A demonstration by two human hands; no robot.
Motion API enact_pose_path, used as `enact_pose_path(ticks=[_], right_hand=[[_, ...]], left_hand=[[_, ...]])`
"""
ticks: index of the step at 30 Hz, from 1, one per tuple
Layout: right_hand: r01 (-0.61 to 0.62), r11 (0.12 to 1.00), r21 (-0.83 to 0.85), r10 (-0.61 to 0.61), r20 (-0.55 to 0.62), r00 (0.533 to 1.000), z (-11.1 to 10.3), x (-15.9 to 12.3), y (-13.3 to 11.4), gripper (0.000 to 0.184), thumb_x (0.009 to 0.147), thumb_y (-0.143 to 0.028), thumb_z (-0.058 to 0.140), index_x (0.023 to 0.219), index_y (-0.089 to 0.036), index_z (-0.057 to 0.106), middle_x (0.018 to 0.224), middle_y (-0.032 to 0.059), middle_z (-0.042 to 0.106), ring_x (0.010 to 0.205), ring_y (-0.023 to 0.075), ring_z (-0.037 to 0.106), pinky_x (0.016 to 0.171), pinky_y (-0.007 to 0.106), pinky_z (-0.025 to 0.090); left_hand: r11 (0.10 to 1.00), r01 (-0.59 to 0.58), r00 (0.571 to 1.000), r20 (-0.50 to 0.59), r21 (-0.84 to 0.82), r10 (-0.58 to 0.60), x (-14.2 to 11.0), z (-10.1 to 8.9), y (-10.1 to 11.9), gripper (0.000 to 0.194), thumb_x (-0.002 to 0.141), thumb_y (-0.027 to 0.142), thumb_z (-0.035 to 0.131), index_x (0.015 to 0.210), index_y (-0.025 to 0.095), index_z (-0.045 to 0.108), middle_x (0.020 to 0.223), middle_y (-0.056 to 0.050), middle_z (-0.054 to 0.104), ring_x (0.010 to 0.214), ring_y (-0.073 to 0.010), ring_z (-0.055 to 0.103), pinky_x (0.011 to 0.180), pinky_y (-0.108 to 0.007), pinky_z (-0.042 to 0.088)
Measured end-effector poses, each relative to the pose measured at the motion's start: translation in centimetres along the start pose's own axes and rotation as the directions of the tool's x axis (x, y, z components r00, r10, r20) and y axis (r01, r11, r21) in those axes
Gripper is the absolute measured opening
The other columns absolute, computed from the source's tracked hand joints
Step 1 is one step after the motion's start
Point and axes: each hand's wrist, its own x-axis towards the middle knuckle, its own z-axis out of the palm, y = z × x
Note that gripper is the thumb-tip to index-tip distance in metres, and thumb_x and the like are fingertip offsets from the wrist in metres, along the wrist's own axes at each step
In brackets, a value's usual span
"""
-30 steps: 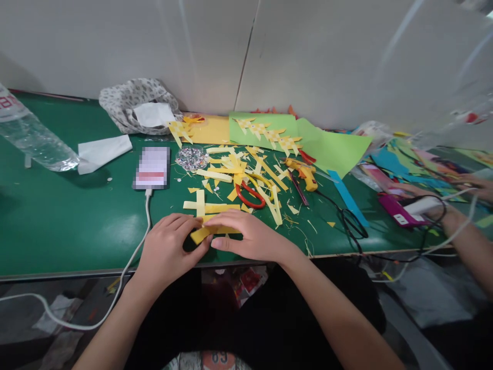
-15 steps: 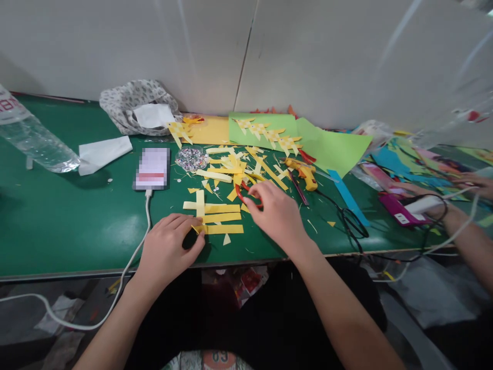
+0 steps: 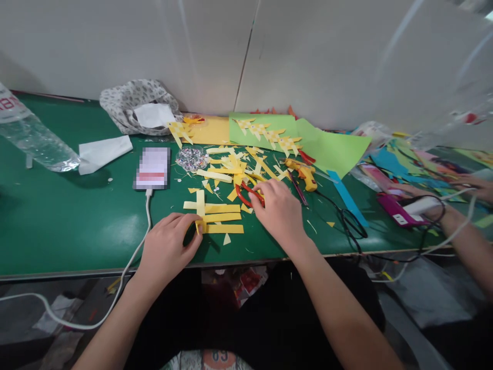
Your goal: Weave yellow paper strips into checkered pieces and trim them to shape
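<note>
My left hand (image 3: pixel 169 236) rests low on the table, thumb and fingertips pinched on the near end of a woven piece of yellow paper strips (image 3: pixel 223 229). Several strips lie side by side there, and a paler strip (image 3: pixel 200 201) crosses them at the left. My right hand (image 3: pixel 279 210) curls over the red-handled scissors (image 3: pixel 243 197), thumb and index finger at a handle loop. The scissors' blades are hidden among the paper scraps. A heap of yellow strips and offcuts (image 3: pixel 231 164) lies just beyond.
Behind the heap are a dish of small beads (image 3: pixel 191 159), green paper (image 3: pixel 331 146) and folded yellow checkered pieces (image 3: pixel 269 134). A yellow glue gun (image 3: pixel 302 172) lies to the right, its black cord trailing. Left stand a phone (image 3: pixel 153 167) and plastic bottle (image 3: pixel 42 141). A co-worker's arm (image 3: pixel 466 234) is at right.
My right hand has shifted slightly right, its thumb drawn back so more of the red handle shows. The strip end under my left fingers has turned more upright.
</note>
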Motion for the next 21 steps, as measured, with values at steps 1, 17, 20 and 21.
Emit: enact_pose_path(ticks=[1,17,20,21], right_hand=[[0.032,0.997,0.067,-0.033,0.011,0.999,0.2,0.0,-0.3,0.017,0.088,-0.031,0.048,0.087,-0.019,0.06,0.087,0.0082,0.062,0.085,0.0225,0.056,0.062,0.032,0.044],[-0.077,0.8,0.595,-0.012,0.144,0.99,0.6,-0.1,-2.4,0.013,0.079,-0.03,0.062,0.071,-0.02,0.061,0.076,0.0019,0.065,0.077,0.0169,0.058,0.08,0.033,0.046],[-0.147,0.664,0.733,-0.037,0.228,0.973,-0.1,-0.1,-2.8,0.013,0.079,-0.032,0.061,0.079,-0.02,0.063,0.08,0.0019,0.067,0.077,0.0156,0.061,0.073,0.029,0.048],[-0.151,0.628,0.763,-0.064,0.244,0.968,-0.3,-0.1,-2.9,0.014,0.079,-0.033,0.061,0.083,-0.02,0.064,0.084,0.0022,0.067,0.081,0.0157,0.062,0.075,0.029,0.048]], left_hand=[[1.0,0.001,1.0,0.002,0.003,-0.001,0.0,0.0,0.0,0.016,0.085,0.025,0.049,0.095,0.022,0.061,0.09,-0.003,0.07,0.086,-0.0212,0.064,0.069,-0.031,0.047],[1.0,0.004,1.0,-0.001,-0.012,-0.004,-0.1,-0.1,0.3,0.031,0.081,0.046,0.055,0.098,0.021,0.059,0.09,-0.006,0.069,0.087,-0.023,0.063,0.073,-0.033,0.048],[1.0,0.014,1.0,0.001,-0.005,-0.014,-0.1,-0.1,0.3,0.032,0.081,0.047,0.055,0.098,0.02,0.059,0.09,-0.005,0.069,0.088,-0.0228,0.063,0.072,-0.032,0.048],[1.0,0.011,1.0,0.0,-0.002,-0.011,-0.1,-0.1,0.3,0.031,0.081,0.046,0.055,0.098,0.02,0.059,0.09,-0.005,0.069,0.088,-0.0226,0.063,0.072,-0.032,0.048]])
